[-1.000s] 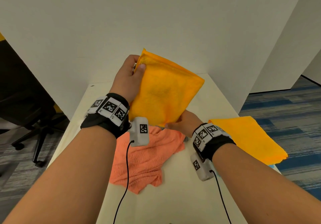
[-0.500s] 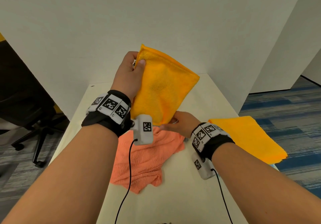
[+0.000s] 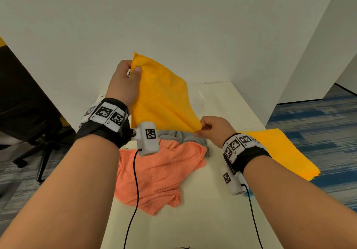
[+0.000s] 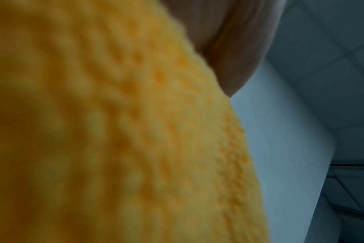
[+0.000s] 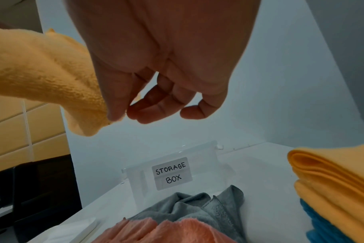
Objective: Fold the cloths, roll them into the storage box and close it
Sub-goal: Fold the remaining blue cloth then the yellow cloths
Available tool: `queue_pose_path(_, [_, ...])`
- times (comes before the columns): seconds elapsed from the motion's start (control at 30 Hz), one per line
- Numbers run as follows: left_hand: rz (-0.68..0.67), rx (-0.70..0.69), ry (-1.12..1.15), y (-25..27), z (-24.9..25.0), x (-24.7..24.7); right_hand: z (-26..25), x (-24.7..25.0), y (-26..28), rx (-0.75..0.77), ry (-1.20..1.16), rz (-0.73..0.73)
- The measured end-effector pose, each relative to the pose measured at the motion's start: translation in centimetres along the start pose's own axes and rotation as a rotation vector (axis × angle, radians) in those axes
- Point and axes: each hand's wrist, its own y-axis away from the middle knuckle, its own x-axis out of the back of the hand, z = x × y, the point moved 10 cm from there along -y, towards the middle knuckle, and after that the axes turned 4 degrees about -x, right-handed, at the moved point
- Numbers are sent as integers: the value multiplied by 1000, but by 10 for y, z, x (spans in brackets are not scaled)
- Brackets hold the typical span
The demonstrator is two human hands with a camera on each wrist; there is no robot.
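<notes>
The yellow cloth [image 3: 162, 98] hung in the air, stretched slantwise between two pinches: the left hand [image 3: 123, 84] nipped its upper corner, the right hand [image 3: 214, 128] its lower one, the cloth running up-left from those fingers.

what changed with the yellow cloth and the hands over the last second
The right hand drew the held yellow cloth's lower corner out to the right, spreading it and uncovering the grey cloth. The left hand kept pinching the top corner. The pink cloth and folded yellow cloth stayed put.
</notes>
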Motion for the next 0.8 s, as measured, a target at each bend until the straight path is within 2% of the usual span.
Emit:
queue_pose_path(0.2, [-180, -74, -131, 3, 8, -20, 1, -10, 1, -51, 122, -103])
queue_pose_path(0.37, [-348, -159, -298, 13, 7, -46, 0, -3, 2, -120, -15, -49])
queue_pose_path(0.47, [-463, -208, -377, 23, 1, -65, -11, 1, 3, -90, -69, -56])
queue_pose_path(0.63, [-642, -246, -482, 40, -11, -92, -31, -5, 6, -37, -55, -153])
queue_pose_path(0.8, [-752, -263, -484, 53, -17, -107, -45, -21, 12, -31, -30, -262])
